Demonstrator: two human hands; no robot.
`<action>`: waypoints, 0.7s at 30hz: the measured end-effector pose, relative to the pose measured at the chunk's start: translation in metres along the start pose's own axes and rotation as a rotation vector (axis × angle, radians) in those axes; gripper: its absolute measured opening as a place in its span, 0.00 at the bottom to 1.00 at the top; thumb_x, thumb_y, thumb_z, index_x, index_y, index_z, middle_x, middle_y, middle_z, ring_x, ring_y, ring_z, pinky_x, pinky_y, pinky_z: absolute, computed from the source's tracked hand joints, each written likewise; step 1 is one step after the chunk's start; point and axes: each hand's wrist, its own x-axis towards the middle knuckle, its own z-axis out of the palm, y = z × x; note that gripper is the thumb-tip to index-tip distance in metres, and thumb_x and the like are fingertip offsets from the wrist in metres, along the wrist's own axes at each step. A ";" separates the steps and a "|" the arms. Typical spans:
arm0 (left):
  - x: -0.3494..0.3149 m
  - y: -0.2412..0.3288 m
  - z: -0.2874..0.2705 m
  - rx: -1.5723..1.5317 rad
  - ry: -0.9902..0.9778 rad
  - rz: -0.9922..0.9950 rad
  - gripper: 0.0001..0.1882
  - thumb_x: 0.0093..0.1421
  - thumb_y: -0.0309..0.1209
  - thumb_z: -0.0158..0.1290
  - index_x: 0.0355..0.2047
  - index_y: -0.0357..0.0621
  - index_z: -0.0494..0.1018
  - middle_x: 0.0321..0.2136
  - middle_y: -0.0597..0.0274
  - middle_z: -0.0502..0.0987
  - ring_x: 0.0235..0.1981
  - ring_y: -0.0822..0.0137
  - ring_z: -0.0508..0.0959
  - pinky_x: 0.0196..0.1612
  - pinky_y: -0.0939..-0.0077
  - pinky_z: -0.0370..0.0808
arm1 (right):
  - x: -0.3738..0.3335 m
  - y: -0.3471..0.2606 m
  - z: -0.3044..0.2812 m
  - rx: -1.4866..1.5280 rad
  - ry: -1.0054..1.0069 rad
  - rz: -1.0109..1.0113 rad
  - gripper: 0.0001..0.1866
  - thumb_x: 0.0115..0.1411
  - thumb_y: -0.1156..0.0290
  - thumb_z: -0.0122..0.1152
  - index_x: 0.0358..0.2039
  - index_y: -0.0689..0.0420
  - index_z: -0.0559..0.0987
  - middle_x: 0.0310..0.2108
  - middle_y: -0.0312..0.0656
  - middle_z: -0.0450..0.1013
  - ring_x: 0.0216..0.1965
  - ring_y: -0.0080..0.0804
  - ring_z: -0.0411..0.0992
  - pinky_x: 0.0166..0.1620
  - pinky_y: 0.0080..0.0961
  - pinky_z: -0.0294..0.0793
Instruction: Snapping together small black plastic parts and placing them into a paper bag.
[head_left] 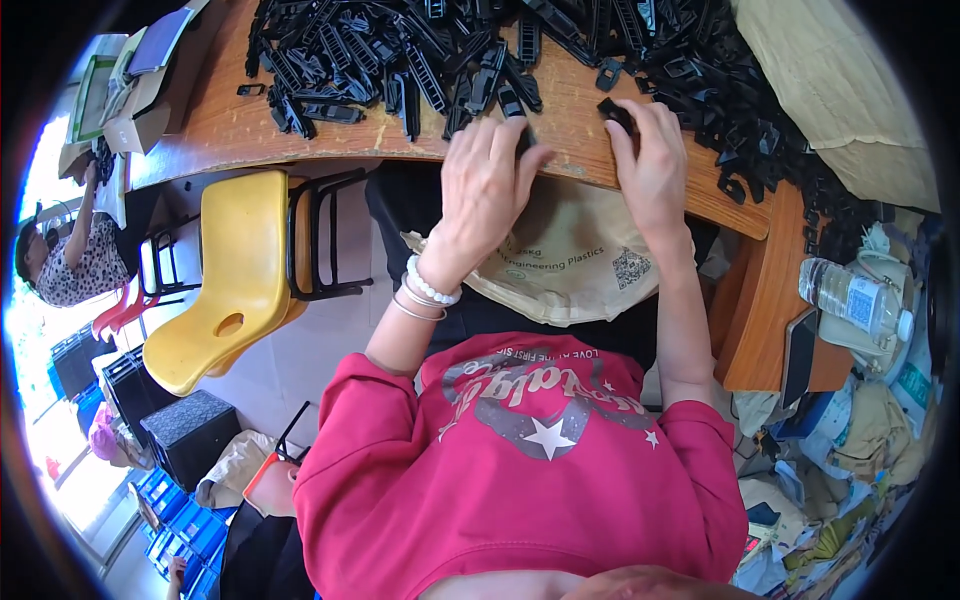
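Head view shows your left hand (485, 180) half-curled around a black plastic piece (523, 140), your right hand (652, 165) nearly closed, pinching a small black part (614, 113), likely by fingertip for its size.

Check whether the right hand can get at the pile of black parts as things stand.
Probably yes: the pile of black parts lies just beyond the right hand, with nothing visibly blocking the way, though the black piece it holds may need releasing first.
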 end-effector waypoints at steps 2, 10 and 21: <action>0.002 -0.004 0.000 -0.057 0.012 0.053 0.20 0.50 0.20 0.58 0.46 0.39 0.71 0.36 0.53 0.72 0.37 0.53 0.72 0.43 0.62 0.70 | -0.005 -0.005 -0.012 0.391 -0.068 0.245 0.12 0.65 0.72 0.56 0.46 0.62 0.77 0.35 0.38 0.73 0.32 0.23 0.70 0.38 0.21 0.71; 0.021 0.017 0.028 -0.135 -0.061 0.202 0.19 0.48 0.22 0.60 0.43 0.37 0.72 0.38 0.54 0.72 0.39 0.54 0.71 0.41 0.64 0.72 | -0.016 -0.009 -0.020 0.751 -0.118 0.465 0.13 0.67 0.71 0.53 0.50 0.59 0.76 0.25 0.30 0.69 0.24 0.13 0.62 0.27 0.13 0.63; 0.019 0.003 0.030 -0.158 -0.010 0.133 0.13 0.49 0.18 0.58 0.38 0.33 0.75 0.38 0.54 0.74 0.40 0.53 0.73 0.43 0.63 0.73 | -0.024 -0.005 -0.033 0.297 -0.077 0.279 0.17 0.51 0.81 0.68 0.43 0.64 0.81 0.26 0.40 0.71 0.24 0.24 0.68 0.29 0.21 0.67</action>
